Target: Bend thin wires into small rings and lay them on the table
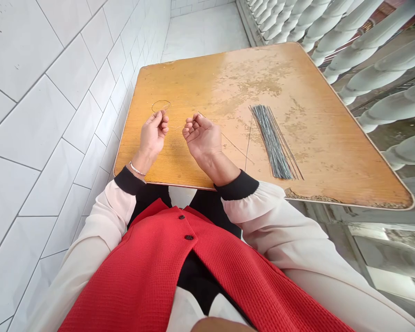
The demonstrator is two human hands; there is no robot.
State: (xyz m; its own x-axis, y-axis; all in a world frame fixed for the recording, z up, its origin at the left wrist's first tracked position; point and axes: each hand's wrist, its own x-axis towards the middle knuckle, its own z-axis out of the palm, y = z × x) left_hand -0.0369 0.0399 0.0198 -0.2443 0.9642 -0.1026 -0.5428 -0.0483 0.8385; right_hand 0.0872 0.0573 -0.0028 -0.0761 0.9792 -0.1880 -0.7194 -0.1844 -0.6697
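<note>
My left hand [152,133] is closed, its thumb and fingertips pinching a thin wire. A loop of thin wire [161,101] stands out just beyond those fingertips. A short way to the right, my right hand [203,136] is turned palm up with its fingers curled in, closed on a thin wire [237,148]. One end of this wire shows above the fingers, and the rest runs out past the wrist toward the lower right. Between the hands a faint thin line is visible, too fine to make out clearly.
A bundle of grey metal wires [272,143] lies on the worn wooden table [332,152], right of my right hand. One loose wire [248,145] lies beside it. A white tiled wall [72,106] borders the left side; a white balustrade [352,60] runs along the right.
</note>
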